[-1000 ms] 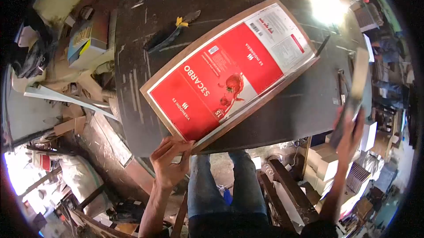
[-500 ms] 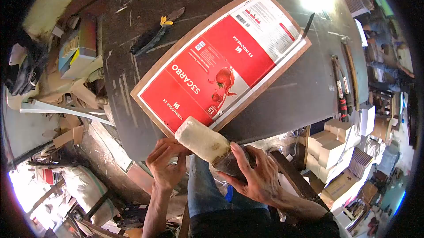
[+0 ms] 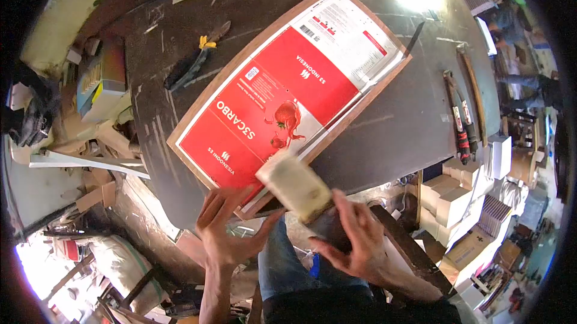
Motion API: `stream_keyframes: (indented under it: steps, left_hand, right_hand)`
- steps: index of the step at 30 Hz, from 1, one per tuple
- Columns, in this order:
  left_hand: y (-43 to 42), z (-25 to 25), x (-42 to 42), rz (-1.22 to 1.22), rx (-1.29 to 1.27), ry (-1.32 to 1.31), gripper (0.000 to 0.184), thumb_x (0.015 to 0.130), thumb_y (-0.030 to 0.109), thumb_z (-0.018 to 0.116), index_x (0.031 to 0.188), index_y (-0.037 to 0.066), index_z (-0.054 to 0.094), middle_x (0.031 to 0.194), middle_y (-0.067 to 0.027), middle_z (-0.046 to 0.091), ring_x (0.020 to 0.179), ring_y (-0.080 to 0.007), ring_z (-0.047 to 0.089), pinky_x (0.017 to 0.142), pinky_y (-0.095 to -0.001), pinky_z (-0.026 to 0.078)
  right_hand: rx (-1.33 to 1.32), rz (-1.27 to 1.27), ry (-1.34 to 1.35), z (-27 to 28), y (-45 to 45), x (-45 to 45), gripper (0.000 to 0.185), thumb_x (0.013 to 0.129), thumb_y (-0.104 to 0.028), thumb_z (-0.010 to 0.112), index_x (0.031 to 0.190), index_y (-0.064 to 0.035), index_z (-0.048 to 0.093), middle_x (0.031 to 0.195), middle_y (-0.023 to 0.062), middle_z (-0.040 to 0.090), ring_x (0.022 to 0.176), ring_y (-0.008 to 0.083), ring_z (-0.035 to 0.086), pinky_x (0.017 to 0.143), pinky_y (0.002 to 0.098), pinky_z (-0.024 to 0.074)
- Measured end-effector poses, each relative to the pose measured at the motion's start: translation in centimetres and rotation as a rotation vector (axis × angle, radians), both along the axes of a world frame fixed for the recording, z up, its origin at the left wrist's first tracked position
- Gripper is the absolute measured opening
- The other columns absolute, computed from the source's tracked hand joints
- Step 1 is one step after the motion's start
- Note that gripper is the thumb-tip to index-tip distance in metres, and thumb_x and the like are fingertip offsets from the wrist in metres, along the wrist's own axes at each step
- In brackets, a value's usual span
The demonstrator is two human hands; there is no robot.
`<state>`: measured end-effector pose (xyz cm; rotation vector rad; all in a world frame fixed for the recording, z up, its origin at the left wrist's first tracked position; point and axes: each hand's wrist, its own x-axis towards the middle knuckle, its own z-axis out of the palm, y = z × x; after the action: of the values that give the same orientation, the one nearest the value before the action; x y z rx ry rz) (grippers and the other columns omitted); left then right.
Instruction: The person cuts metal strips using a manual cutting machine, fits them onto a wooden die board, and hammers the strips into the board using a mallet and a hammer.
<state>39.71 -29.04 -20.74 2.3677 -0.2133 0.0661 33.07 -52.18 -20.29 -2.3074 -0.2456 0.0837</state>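
In my right hand (image 3: 360, 243) is a whitish, worn block (image 3: 293, 184) with a dark end, gripped at that end by thumb and fingers. The block is slightly blurred and tilts over the near corner of a red and white printed sheet (image 3: 288, 66). Whether it touches the sheet, I cannot tell. That sheet, marked S3CARBO, lies on a brown board (image 3: 368, 96), whose edges show around it. My left hand (image 3: 225, 228) is open at the board's near end, thumb and fingers spread with nothing in them.
A black tool with a yellow band (image 3: 192, 60) lies on the dark table (image 3: 384, 144), left of the board. Red-handled cutters (image 3: 461, 126) and a long wooden handle (image 3: 472, 90) rest at the right. Cardboard boxes (image 3: 448, 198) stand beyond that side, and a white sack (image 3: 123, 270) sits lower left.
The block has moved slightly right and tilted more steeply in my right hand. My left hand's fingers have spread apart, and the whole view has shifted a little.
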Motion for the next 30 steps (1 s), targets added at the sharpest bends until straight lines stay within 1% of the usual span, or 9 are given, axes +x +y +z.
stream_keyframes:
  steps: [1,5,9,14,16,19,22,27,30]
  left_hand:
    - [-1.5,0.0,0.7,0.008,0.002,0.010,0.024,0.067,0.001,0.083,0.090,0.004,0.075,0.093,-0.0108,0.073,0.081,-0.0246,0.069,0.074,-0.0336,0.055]
    - [-4.5,-1.7,3.1,-0.063,0.018,-0.099,0.025,0.075,0.001,0.078,0.100,0.001,0.072,0.088,-0.0126,0.070,0.080,-0.0272,0.067,0.071,-0.0362,0.055]
    - [-5.2,-2.2,2.9,-0.080,0.024,-0.111,0.021,0.077,-0.005,0.072,0.098,0.001,0.072,0.082,-0.0129,0.068,0.074,-0.0279,0.066,0.066,-0.0372,0.054]
    - [-5.8,-1.9,2.9,-0.040,0.028,-0.107,0.019,0.076,-0.006,0.072,0.093,0.001,0.073,0.079,-0.0117,0.068,0.071,-0.0268,0.067,0.064,-0.0357,0.054]
    - [-5.9,-2.0,2.8,-0.016,0.058,-0.119,0.019,0.075,-0.007,0.071,0.092,0.001,0.073,0.081,-0.0116,0.069,0.073,-0.0265,0.068,0.066,-0.0356,0.054]
    - [-5.9,-1.8,3.0,-0.016,0.046,-0.086,0.018,0.075,-0.006,0.071,0.091,0.002,0.073,0.081,-0.0118,0.069,0.074,-0.0270,0.069,0.067,-0.0363,0.055]
    - [-5.8,-1.8,3.1,-0.001,0.049,-0.077,0.015,0.076,-0.005,0.072,0.089,0.002,0.073,0.080,-0.0121,0.069,0.074,-0.0285,0.070,0.068,-0.0368,0.055]
    - [-6.1,-1.2,3.3,-0.003,0.072,-0.036,0.012,0.075,-0.005,0.072,0.086,0.001,0.072,0.079,-0.0125,0.069,0.073,-0.0295,0.069,0.067,-0.0363,0.054]
    - [-6.0,-1.2,3.3,-0.020,0.091,-0.038,0.013,0.074,-0.005,0.072,0.086,0.001,0.073,0.079,-0.0124,0.069,0.073,-0.0294,0.069,0.067,-0.0361,0.054]
  right_hand:
    - [-0.002,-0.047,-0.052,0.0,-0.6,0.0,0.091,0.084,-0.034,0.079,0.149,0.0071,0.032,0.126,0.0252,0.058,0.100,0.0372,0.065,0.075,0.0433,0.0576]
    - [-0.003,-0.284,-0.053,-0.2,-3.0,0.8,0.083,0.087,-0.025,0.076,0.148,0.0095,0.032,0.131,0.0303,0.055,0.111,0.0445,0.061,0.094,0.0470,0.0507]
    - [-0.033,-0.326,-0.150,-0.3,-5.0,1.9,0.081,0.086,-0.021,0.076,0.148,0.0090,0.034,0.133,0.0282,0.055,0.116,0.0414,0.060,0.095,0.0464,0.0505]
    - [-0.052,-0.169,-0.073,-0.3,-5.2,3.5,0.083,0.085,-0.025,0.078,0.148,0.0066,0.035,0.127,0.0269,0.057,0.099,0.0364,0.064,0.081,0.0430,0.0558]
    - [0.013,-0.180,-0.009,0.0,-4.7,3.7,0.086,0.080,-0.022,0.083,0.148,0.0061,0.038,0.129,0.0250,0.058,0.109,0.0375,0.062,0.091,0.0436,0.0522]
    - [-0.011,-0.083,-0.058,-0.5,-4.2,4.1,0.088,0.078,-0.026,0.084,0.149,0.0010,0.039,0.120,0.0220,0.060,0.091,0.0338,0.064,0.077,0.0424,0.0556]
    - [-0.186,0.004,-0.065,-1.1,-4.3,4.3,0.088,0.078,-0.027,0.084,0.149,0.0000,0.040,0.115,0.0214,0.061,0.091,0.0324,0.065,0.074,0.0414,0.0566]
    - [-0.055,0.003,-0.103,-1.1,-4.5,4.6,0.085,0.085,-0.039,0.077,0.154,-0.0101,0.035,0.104,0.0211,0.058,0.085,0.0344,0.064,0.071,0.0416,0.0570]
    - [-0.133,0.007,-0.068,-1.8,-4.9,4.8,0.084,0.086,-0.039,0.076,0.153,-0.0101,0.036,0.103,0.0210,0.058,0.083,0.0335,0.064,0.071,0.0415,0.0568]
